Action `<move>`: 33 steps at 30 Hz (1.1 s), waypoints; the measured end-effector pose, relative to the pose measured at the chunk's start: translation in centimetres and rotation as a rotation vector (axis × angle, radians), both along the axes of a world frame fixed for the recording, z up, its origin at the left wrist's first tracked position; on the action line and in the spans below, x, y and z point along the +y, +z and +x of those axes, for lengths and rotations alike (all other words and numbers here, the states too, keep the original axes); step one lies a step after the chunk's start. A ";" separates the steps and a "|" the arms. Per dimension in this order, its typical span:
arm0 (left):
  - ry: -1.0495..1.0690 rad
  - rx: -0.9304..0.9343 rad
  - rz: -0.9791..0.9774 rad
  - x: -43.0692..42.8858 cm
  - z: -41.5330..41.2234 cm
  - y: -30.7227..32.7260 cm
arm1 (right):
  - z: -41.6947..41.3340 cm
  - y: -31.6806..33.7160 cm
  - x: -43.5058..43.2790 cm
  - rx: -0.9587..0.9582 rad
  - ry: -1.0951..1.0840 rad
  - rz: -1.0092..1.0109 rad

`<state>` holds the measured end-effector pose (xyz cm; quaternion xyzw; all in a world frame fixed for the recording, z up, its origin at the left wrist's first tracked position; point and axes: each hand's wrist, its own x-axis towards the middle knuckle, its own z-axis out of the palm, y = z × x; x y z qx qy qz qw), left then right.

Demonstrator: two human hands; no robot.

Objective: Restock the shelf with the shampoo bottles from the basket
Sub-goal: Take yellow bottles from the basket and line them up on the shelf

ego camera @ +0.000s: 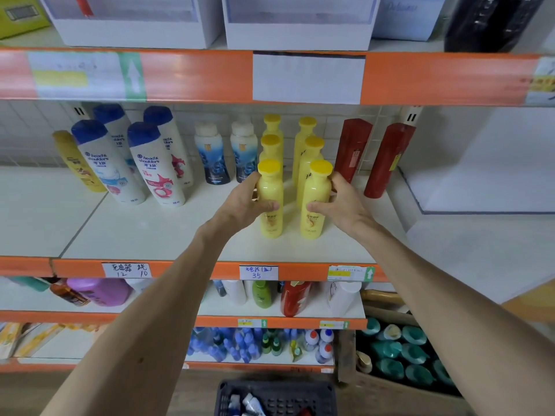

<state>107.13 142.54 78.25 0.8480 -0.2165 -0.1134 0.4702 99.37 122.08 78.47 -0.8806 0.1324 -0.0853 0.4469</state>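
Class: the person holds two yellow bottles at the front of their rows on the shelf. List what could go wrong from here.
1. The left front yellow bottle and right front yellow bottle stand close to the yellow bottles behind. Pushing them back could topple those rows.
2. The right hand is close to a red bottle, and might knock it when it pulls away.
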 end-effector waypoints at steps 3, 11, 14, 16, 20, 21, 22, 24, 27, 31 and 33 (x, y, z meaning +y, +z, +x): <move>0.011 -0.006 -0.002 -0.1 -0.1 0.0 | -0.1 -0.2 0.1 -0.004 -0.009 -0.007; 0.000 0.042 0.053 -0.4 0.8 0.4 | -0.2 -0.2 0.1 -0.020 -0.011 -0.049; 0.027 0.049 0.077 -0.5 0.9 0.5 | -0.1 0.0 0.1 -0.011 -0.002 -0.066; 0.037 0.056 0.084 -0.6 0.7 0.8 | -0.2 0.2 0.2 -0.001 0.001 -0.066; 0.042 0.065 0.114 -0.7 0.6 0.7 | -0.1 -0.1 0.3 0.001 -0.003 -0.057; 0.038 0.067 0.110 -0.7 0.6 0.7 | -0.1 -0.1 0.3 0.003 0.001 -0.053; 0.039 0.073 0.107 -0.7 0.7 0.7 | 0.0 -0.2 0.2 0.008 0.005 -0.049; 0.045 0.091 0.099 -0.8 0.7 0.8 | 0.1 -0.2 0.1 0.026 0.013 -0.047; 0.096 0.124 0.041 -0.3 0.4 0.4 | -0.3 -0.2 -0.3 0.052 -0.001 -0.023; 0.280 0.077 -0.038 1.0 -3.1 -0.6 | -4.8 -1.2 -0.2 0.036 -0.043 -0.062; 0.355 0.047 -0.008 2.2 -6.1 -2.1 | -8.4 -3.1 0.1 0.007 -0.110 -0.117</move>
